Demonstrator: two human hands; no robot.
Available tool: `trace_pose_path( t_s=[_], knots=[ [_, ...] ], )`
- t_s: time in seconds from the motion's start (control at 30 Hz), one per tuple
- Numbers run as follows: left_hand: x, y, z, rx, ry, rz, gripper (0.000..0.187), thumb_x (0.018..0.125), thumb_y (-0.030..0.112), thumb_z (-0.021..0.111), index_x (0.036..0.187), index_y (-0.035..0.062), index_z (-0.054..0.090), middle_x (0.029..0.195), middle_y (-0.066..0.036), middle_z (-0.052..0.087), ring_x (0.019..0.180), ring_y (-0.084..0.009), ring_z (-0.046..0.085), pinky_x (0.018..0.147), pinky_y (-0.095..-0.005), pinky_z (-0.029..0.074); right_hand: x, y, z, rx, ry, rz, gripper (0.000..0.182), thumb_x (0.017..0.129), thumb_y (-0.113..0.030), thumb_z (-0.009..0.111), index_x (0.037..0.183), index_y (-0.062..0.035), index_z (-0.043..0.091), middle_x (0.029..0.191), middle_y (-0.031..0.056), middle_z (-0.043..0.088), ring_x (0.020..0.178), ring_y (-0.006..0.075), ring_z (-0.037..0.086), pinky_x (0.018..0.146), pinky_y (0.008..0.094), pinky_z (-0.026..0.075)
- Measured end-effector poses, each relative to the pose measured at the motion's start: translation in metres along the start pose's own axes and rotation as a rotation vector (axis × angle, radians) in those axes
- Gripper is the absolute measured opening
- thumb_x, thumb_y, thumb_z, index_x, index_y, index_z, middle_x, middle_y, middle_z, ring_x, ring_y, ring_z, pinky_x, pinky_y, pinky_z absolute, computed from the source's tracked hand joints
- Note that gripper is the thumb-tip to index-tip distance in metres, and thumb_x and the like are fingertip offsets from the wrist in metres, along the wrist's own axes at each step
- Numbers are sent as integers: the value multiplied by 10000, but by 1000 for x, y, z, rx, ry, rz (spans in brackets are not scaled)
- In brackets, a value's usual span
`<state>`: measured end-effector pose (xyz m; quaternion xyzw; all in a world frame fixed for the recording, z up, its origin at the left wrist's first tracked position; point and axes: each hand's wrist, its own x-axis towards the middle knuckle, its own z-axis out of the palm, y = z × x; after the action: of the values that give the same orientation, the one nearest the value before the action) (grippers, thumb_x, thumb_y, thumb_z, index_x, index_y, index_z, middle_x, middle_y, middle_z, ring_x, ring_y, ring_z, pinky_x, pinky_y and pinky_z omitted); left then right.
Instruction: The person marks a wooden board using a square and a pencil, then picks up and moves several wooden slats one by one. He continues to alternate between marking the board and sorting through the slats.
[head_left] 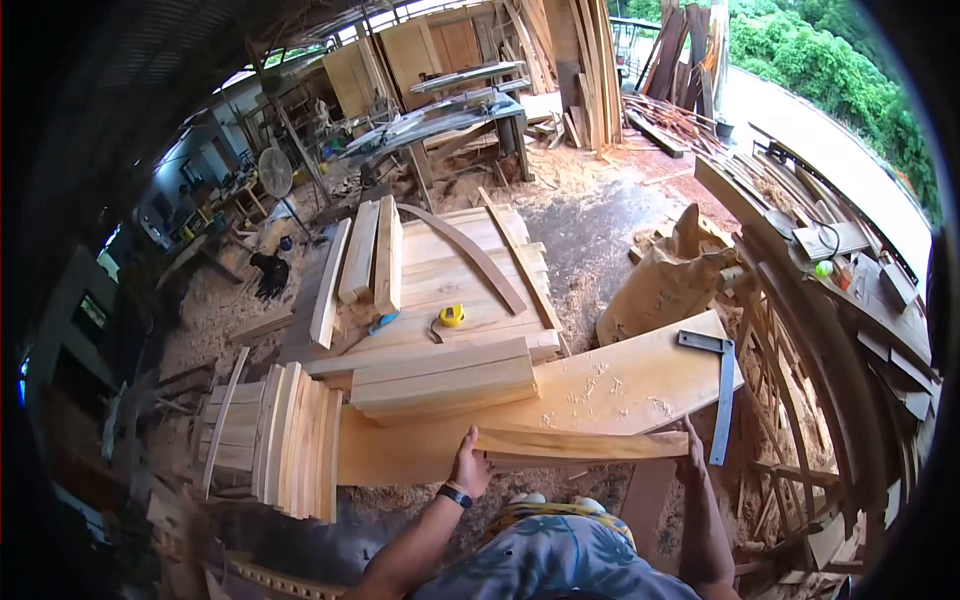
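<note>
Narrow board [590, 446], a single one, is held lengthwise in front of the wearer's patterned clothing [560, 560], along the near edge of one wide plank [410, 448]; whether the two touch I cannot tell from my end. I count two hands on it: the left hand [472, 470] pinches its left end between thumb and fingers, and the right hand [692, 452] closes on its right end, where I cannot make out every finger. One dark wrist strap [456, 495] sits on the left wrist.

On the right part of the plank I see one metal square [722, 400], its blade reaching past the near edge, with wood shavings [590, 388] scattered beside it, too many to count. One stack of thick boards [450, 378] rests on the plank's far side; I make out at least two pieces. At the left end stand several pale boards [297, 440], packed too tightly for a sure count.

Beyond, on a broad wooden surface [440, 265], I count three beams [388, 258], one curved strip [470, 255], one straight strip [520, 260] and one yellow tape measure [452, 315]; any lettering on its case is too small for me to read. One bulging sack [650, 290] stands to the right, and one round fan [275, 172] farther back at left.
</note>
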<state>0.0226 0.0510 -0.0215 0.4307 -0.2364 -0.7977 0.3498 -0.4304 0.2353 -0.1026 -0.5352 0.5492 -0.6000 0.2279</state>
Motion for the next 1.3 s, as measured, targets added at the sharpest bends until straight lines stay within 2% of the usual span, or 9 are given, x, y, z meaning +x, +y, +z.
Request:
trace_pose_path(
  t_s=[0.07, 0.13, 0.5, 0.57, 0.67, 0.73, 0.87, 1.03, 1.3],
  knots=[
    [5, -4, 6, 28, -62, -21, 857, 926, 753, 544, 1562, 193, 413, 1554, -74, 497, 1412, -278, 458, 1141, -490, 363, -1, -2, 5, 162, 26, 63, 770, 1034, -388, 624, 1580, 62, 320, 1465, 267, 532, 1181, 388, 631, 980, 477, 542],
    [15, -8, 17, 28, -106, -31, 865, 924, 757, 546, 1558, 182, 417, 1550, -85, 498, 1406, -278, 467, 1145, -499, 363, -36, 14, -11, 488, 517, 697, 808, 1018, -468, 618, 1612, -16, 310, 1529, 218, 480, 1305, 338, 560, 1040, 471, 503],
    [115, -60, 131, 421, -335, 70, 796, 989, 641, 563, 1574, 121, 419, 1555, -68, 511, 1377, -203, 519, 1196, -427, 345, -247, -58, -9, 245, 703, 524, 727, 1035, -517, 511, 1601, -91, 347, 1458, 142, 528, 1314, 292, 557, 1088, 485, 461],
    [140, -60, 158, 455, -437, 9, 807, 985, 654, 556, 1575, 120, 422, 1583, -72, 479, 1385, -201, 504, 1203, -410, 328, -252, -64, 4, 72, 695, 494, 696, 1049, -506, 481, 1595, -93, 357, 1460, 142, 532, 1312, 295, 561, 1064, 481, 478],
    [190, -62, 198, 519, -568, -97, 848, 977, 685, 536, 1588, 112, 411, 1630, -80, 419, 1413, -205, 458, 1220, -377, 281, -241, -79, 32, 599, 1049, 742, 664, 999, -598, 527, 1424, -90, 568, 1331, 82, 656, 1223, 247, 612, 997, 403, 492],
    [196, -55, 221, 549, -601, -140, 876, 973, 703, 524, 1600, 105, 395, 1649, -84, 391, 1433, -211, 428, 1230, -362, 251, -202, -116, 53, 666, 1017, 847, 579, 1075, -486, 397, 1459, -71, 521, 1364, 119, 633, 1321, 254, 554, 1071, 505, 468],
    [210, -75, 230, 383, -479, 130, 756, 1082, 535, 388, 1663, 92, 193, 1739, -96, 182, 1597, -213, 164, 1295, -393, 97, -165, -125, 93, 571, 1158, 904, 571, 1054, -562, 437, 1328, -98, 627, 1274, 99, 673, 1132, 259, 648, 966, 448, 517],
    [137, -78, 215, 338, -454, 127, 748, 1099, 531, 367, 1650, 49, 213, 1725, -83, 236, 1582, -179, 204, 1287, -365, 135, -132, -135, 126, 786, 925, 964, 650, 1038, -586, 488, 1344, -24, 605, 1279, 131, 672, 1094, 315, 668, 880, 439, 564],
    [13, -81, 115, 555, -380, -179, 814, 1063, 567, 476, 1597, -28, 323, 1682, -195, 292, 1572, -250, 240, 1282, -379, 165, -130, -109, 199, 1421, 371, 1012, 595, 984, -454, 505, 1455, -90, 497, 1402, 182, 553, 1312, 445, 504, 1156, 605, 389]
  ],
)
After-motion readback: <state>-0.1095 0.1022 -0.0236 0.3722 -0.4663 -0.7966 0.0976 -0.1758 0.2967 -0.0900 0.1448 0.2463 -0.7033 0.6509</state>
